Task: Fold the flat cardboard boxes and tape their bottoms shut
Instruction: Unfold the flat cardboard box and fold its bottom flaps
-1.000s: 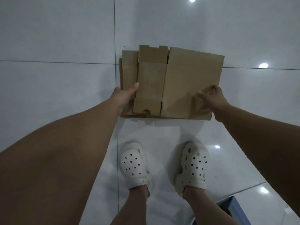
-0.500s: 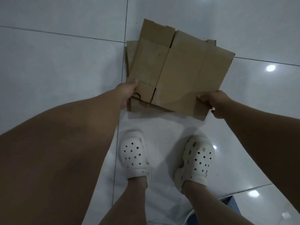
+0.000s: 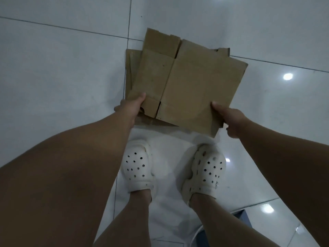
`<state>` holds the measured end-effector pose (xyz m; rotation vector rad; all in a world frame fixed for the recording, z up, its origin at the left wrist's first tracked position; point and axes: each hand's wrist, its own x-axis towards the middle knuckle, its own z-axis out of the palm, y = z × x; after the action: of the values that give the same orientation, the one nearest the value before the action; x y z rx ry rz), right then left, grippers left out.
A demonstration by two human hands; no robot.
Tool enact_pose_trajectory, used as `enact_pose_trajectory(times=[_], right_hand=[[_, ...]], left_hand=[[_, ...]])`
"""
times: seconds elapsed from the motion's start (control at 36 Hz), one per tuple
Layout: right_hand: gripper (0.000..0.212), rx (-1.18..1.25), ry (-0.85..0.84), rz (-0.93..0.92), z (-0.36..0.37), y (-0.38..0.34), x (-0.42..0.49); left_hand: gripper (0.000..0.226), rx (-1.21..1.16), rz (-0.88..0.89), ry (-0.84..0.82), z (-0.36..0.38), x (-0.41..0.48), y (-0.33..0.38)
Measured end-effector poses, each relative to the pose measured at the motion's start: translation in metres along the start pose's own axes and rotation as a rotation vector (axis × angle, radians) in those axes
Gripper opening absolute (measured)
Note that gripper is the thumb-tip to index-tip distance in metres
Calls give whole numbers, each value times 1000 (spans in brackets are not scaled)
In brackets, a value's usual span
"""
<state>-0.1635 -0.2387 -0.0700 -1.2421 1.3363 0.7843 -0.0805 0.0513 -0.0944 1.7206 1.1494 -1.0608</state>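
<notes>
A flat brown cardboard box (image 3: 192,86) is tilted up off a stack of flat cardboard boxes (image 3: 130,68) on the white tiled floor. My left hand (image 3: 130,106) grips its near left corner, thumb on top. My right hand (image 3: 229,118) grips its near right corner, thumb on the top face and fingers underneath. The stack shows only as a strip at the left and a corner at the back.
My two feet in white perforated clogs (image 3: 138,168) stand just behind the stack on the glossy tiled floor (image 3: 53,68). A blue-grey object (image 3: 242,218) shows at the lower right, partly hidden by my leg. Ceiling lights reflect on the tiles at the right.
The top flat box has come up off the stack and toward me, tilted, held by both hands. My right hand has shifted to the box's near right corner.
</notes>
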Motion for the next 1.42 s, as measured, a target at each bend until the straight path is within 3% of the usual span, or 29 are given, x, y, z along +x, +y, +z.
enact_pose_trajectory(times=[0.06, 0.14, 0.22, 0.28, 0.33, 0.39, 0.47, 0.69, 0.81, 1.11, 1.28, 1.42], right_hand=[[35, -31, 3, -30, 5, -4, 2], [45, -81, -1, -43, 7, -6, 7], [34, -107, -55, -76, 9, -10, 9], [26, -85, -88, -64, 10, -13, 7], [21, -35, -98, -14, 9, -18, 3], [22, 40, -117, 59, 5, -22, -6], [27, 81, -136, 109, -4, -31, -26], [27, 55, -164, 3, -35, -68, -126], [27, 84, -143, -100, -52, -98, -197], [39, 216, -17, -417, -81, -198, -446], [41, 259, 72, -608, -98, -224, -584], [43, 234, 83, -718, -106, -220, -668]], left_hand=[[151, 17, 24, 36, 1, 1, -1], [124, 91, 30, 101, 4, -1, 2], [151, 96, -29, 66, -3, 13, 3], [154, 84, -39, 21, -10, 18, 5], [130, 66, 6, -23, -14, 6, 12], [91, -11, 60, -101, -15, -12, 20], [57, -131, 59, -193, -24, -35, 24], [24, -221, 168, -173, -53, -142, 53], [21, -186, 270, -161, -77, -203, 81], [43, -209, 524, -196, -161, -431, 188], [44, -197, 455, -409, -215, -565, 212], [37, -258, 562, -404, -258, -643, 209]])
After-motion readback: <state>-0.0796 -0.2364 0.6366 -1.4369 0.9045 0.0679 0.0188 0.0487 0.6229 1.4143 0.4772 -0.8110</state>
